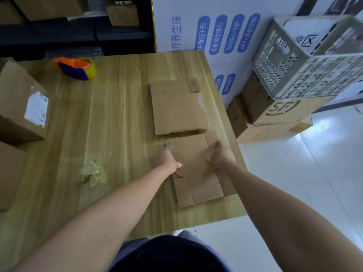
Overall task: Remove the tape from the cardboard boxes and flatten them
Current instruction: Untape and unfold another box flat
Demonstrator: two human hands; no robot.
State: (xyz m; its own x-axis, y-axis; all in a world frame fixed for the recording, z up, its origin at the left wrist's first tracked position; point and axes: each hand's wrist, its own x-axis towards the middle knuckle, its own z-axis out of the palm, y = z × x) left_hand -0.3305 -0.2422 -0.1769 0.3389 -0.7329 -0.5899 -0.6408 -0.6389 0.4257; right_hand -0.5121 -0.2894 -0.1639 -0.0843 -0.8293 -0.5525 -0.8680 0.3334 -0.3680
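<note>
Between the two hands, flat on the wooden table (110, 118): a flattened box (198, 173), flaps spread toward the body. Gripped at its left edge by the left hand (168, 160), thumb laid on top of the cardboard, the other fingers tucked out of sight at the edge. Pinched near its right edge by the right hand (221, 156), fingers curled down onto a flap there. Both hands closed on the same piece, both forearms reaching in from the near side.

Just beyond the hands, touching or nearly touching the held piece, impossible to tell which — a second flattened box (178, 108), also lying flat, with a torn whitish patch along its right edge. Left of the left hand and apart from it, a crumpled tape wad (93, 171) of clear tape on the bare wood. Far to the left of that hand, at the table's edge, a closed box (21, 107) with a white label on its side. Beyond and to the left, well apart from both hands, an orange tape dispenser (76, 67) carrying a roll of yellowish tape.

Right of the right hand, off the table: pale floor (284, 173), stacked cartons (282, 114) with a dark logo, and on top of them a grey perforated crate (306, 61). Beyond the hands, behind the table — a white panel (188, 65) with blue printed labels.
</note>
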